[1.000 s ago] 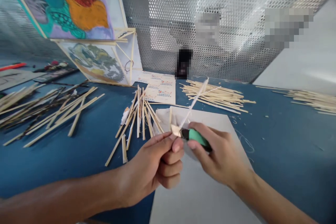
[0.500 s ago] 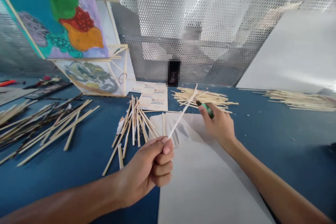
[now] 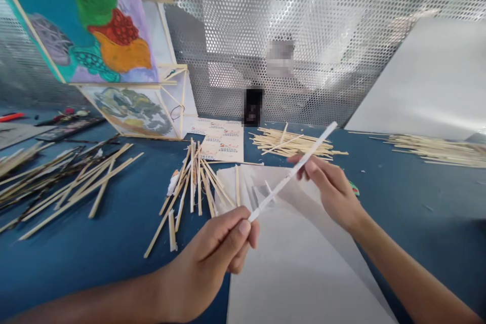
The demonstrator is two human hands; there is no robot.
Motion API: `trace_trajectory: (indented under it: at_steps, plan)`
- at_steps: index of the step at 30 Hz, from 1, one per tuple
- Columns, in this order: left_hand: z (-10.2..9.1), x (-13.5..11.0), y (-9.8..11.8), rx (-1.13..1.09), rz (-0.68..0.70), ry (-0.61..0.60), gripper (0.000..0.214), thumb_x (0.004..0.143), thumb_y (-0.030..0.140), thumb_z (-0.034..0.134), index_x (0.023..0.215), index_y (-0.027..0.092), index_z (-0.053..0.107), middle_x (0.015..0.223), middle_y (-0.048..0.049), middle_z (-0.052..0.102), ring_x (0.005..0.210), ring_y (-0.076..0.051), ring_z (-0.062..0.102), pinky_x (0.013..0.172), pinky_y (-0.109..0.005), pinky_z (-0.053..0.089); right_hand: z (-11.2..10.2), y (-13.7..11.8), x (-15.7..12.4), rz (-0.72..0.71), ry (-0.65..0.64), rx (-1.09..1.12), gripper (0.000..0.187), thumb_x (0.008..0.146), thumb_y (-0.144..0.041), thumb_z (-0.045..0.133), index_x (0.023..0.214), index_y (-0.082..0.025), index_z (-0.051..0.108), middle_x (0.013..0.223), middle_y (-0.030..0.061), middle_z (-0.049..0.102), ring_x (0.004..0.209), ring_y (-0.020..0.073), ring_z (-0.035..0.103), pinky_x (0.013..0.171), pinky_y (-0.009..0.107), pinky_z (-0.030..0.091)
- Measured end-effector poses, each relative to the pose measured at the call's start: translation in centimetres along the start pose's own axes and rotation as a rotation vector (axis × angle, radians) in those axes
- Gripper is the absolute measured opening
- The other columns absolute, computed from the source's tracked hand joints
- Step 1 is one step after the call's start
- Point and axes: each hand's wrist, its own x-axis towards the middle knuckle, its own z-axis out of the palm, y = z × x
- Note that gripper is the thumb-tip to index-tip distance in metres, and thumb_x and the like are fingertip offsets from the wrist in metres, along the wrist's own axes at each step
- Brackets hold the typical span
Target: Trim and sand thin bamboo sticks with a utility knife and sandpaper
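Observation:
A long thin white stick [image 3: 292, 172] slants up to the right above a white paper sheet [image 3: 299, 273]. My left hand [image 3: 216, 258] pinches its near end between thumb and fingers. My right hand [image 3: 330, 187] pinches the stick near its middle with the fingertips. A green-handled cutter [image 3: 354, 188] lies on the blue table just behind my right hand, mostly hidden by it.
Loose bamboo sticks [image 3: 193, 182] lie left of the paper, more [image 3: 68, 182] at far left, a bundle [image 3: 296, 144] behind and another [image 3: 436, 149] at right. Painted kites [image 3: 98, 30] lean on the perforated metal wall [image 3: 284, 20]. Printed labels [image 3: 222, 144] lie near them.
My right hand let go of the green cutter on the table and came back to pinch the stick. The stick has tilted further to the right.

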Motion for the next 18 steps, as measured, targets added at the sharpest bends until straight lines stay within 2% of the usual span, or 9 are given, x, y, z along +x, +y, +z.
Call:
trace_trajectory:
  at_steps: [1, 2, 4, 6, 7, 12, 14, 16, 18]
  plan:
    - [0.0, -0.1, 0.1, 0.064, -0.013, 0.009, 0.041, 0.109, 0.05, 0.035, 0.091, 0.019, 0.055, 0.061, 0.0077, 0.034, 0.056, -0.01, 0.029, 0.055, -0.025, 0.027, 0.2, -1.2, -0.7, -0.09, -0.056, 0.239, 0.056, 0.107, -0.052, 0.023, 0.12, -0.021, 0.069, 0.09, 0.0072, 0.071, 0.079, 0.0208, 0.065, 0.074, 0.034, 0.053]
    - [0.1, -0.1, 0.2, 0.132, -0.025, 0.018, 0.042, 0.109, 0.051, 0.035, 0.092, 0.019, 0.056, 0.062, 0.0073, 0.035, 0.057, -0.01, 0.031, 0.055, -0.025, 0.028, 0.3, -2.4, -1.4, -0.142, -0.122, 0.45, 0.051, 0.106, -0.055, 0.032, 0.12, -0.022, 0.069, 0.084, 0.0051, 0.069, 0.074, 0.0191, 0.063, 0.069, 0.032, 0.052]
    - [0.4, -0.1, 0.5, 0.271, -0.032, 0.028, 0.042, 0.108, 0.051, 0.036, 0.093, 0.019, 0.059, 0.063, 0.0068, 0.035, 0.058, -0.01, 0.034, 0.055, -0.025, 0.029, 0.6, -4.4, -2.7, -0.136, -0.16, 0.655, 0.033, 0.102, -0.05, 0.055, 0.112, -0.023, 0.072, 0.074, 0.0014, 0.066, 0.064, 0.0153, 0.058, 0.059, 0.028, 0.047]
    - [0.6, 0.0, 0.9, 0.393, -0.004, 0.041, 0.04, 0.108, 0.048, 0.038, 0.092, 0.019, 0.061, 0.063, 0.0068, 0.035, 0.057, -0.01, 0.035, 0.055, -0.025, 0.03, 0.7, -5.6, -3.5, -0.063, -0.161, 0.718, 0.019, 0.098, -0.04, 0.066, 0.097, -0.023, 0.075, 0.069, -0.0006, 0.064, 0.059, 0.0119, 0.055, 0.053, 0.024, 0.043]
    - [0.7, 0.0, 1.1, 0.438, 0.009, 0.035, 0.039, 0.108, 0.046, 0.038, 0.092, 0.019, 0.061, 0.063, 0.0069, 0.036, 0.057, -0.01, 0.035, 0.056, -0.024, 0.031, 0.8, -5.9, -3.7, -0.031, -0.165, 0.743, 0.018, 0.098, -0.036, 0.067, 0.089, -0.022, 0.075, 0.067, -0.0007, 0.064, 0.057, 0.0107, 0.054, 0.051, 0.023, 0.042]
    - [0.3, 0.4, 1.1, 0.508, -0.002, -0.064, 0.035, 0.109, 0.044, 0.036, 0.103, 0.02, 0.061, 0.065, 0.0072, 0.042, 0.056, -0.009, 0.037, 0.054, -0.024, 0.03, 0.6, -5.7, -3.6, 0.067, -0.268, 0.862, 0.03, 0.098, -0.032, 0.067, 0.072, -0.02, 0.074, 0.072, 0.0007, 0.068, 0.057, 0.0085, 0.055, 0.051, 0.021, 0.044]
    - [0.1, 0.5, 0.7, 0.47, -0.009, -0.058, 0.036, 0.11, 0.045, 0.035, 0.101, 0.02, 0.06, 0.065, 0.0069, 0.044, 0.056, -0.008, 0.039, 0.056, -0.023, 0.032, 0.6, -5.2, -3.3, 0.073, -0.343, 0.884, 0.028, 0.099, -0.035, 0.066, 0.075, -0.021, 0.075, 0.074, 0.001, 0.069, 0.059, 0.0093, 0.056, 0.053, 0.022, 0.046]
    - [-0.2, 0.7, 0.3, 0.37, -0.023, 0.018, 0.037, 0.11, 0.046, 0.035, 0.098, 0.02, 0.059, 0.063, 0.0071, 0.042, 0.056, -0.009, 0.037, 0.055, -0.023, 0.031, 0.9, -4.3, -2.9, 0.053, -0.381, 0.851, 0.025, 0.1, -0.042, 0.062, 0.095, -0.024, 0.078, 0.08, 0.0014, 0.069, 0.061, 0.0111, 0.057, 0.058, 0.025, 0.048]
    - [-0.6, 1.1, 0.1, 0.204, -0.024, 0.141, 0.036, 0.109, 0.047, 0.037, 0.098, 0.021, 0.059, 0.061, 0.0081, 0.036, 0.053, -0.009, 0.031, 0.051, -0.023, 0.028, 1.5, -3.1, -2.2, 0.053, -0.329, 0.676, 0.037, 0.103, -0.053, 0.05, 0.117, -0.025, 0.072, 0.087, 0.0028, 0.068, 0.065, 0.0143, 0.057, 0.063, 0.03, 0.048]
